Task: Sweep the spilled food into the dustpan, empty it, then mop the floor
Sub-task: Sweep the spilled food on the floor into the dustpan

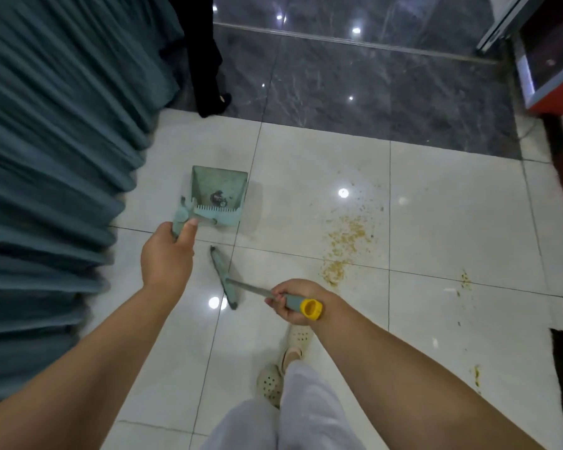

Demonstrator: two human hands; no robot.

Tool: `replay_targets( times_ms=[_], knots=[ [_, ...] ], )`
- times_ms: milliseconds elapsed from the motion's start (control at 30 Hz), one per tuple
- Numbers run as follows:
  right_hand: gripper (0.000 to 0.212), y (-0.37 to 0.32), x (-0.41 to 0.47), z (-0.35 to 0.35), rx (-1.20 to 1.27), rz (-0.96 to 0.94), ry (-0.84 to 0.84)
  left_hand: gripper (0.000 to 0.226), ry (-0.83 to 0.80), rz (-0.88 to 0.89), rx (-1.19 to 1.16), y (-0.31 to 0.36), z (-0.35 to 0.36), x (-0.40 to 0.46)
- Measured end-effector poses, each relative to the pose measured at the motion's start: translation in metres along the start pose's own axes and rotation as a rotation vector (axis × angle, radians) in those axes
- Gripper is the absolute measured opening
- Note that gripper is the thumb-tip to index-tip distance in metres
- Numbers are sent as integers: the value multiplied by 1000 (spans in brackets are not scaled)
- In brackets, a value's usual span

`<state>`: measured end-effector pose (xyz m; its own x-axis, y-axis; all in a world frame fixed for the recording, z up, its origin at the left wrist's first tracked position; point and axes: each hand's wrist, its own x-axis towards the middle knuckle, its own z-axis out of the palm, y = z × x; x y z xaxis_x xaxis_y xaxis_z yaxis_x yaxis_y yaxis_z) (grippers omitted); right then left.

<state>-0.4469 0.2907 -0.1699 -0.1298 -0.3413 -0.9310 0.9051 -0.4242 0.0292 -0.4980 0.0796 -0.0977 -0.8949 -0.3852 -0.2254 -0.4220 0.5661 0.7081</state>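
One dustpan sits on the white floor, its handle gripped by the left hand. The right hand grips one broom, just beside the dustpan. Spilled food lies right of the dustpan, in several scattered patches.

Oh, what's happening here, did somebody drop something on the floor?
Yes. A person is about to sweep up spilled food, yellowish crumbs scattered over the white floor tiles. Their left hand holds the handle of a green dustpan, which has only a bit of dark debris in it. Their right hand grips a broom by its yellow-capped handle. The broom head is left of the spill, not touching it, so no sweeping shows yet.
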Motion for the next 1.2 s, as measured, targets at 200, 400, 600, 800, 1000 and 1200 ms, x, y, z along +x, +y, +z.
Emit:
replay_targets(
  times_ms=[200, 400, 600, 800, 1000, 1200],
  knots=[
    [11, -81, -31, -51, 113, -85, 73, 34, 13, -9, 17, 34, 28, 30],
    [13, -133, -79, -119, 210, -125, 100, 41, 19, -16, 23, 71, 71, 56],
    [9, -152, -108, -161, 318, -179, 128, 47, 9, 39, 65, 101, 104, 76],
    [10, -163, -113, -152, 374, -161, 92, 46, 5, 59, 29, 125, 108, 111],
    [12, -189, -82, -59, 284, -105, -13, 45, -9, 97, 0, 146, 101, 169],
    [15, -237, -11, 75, 210, -50, -61, 45, -27, 138, 24, 160, 86, 252]
  ],
)
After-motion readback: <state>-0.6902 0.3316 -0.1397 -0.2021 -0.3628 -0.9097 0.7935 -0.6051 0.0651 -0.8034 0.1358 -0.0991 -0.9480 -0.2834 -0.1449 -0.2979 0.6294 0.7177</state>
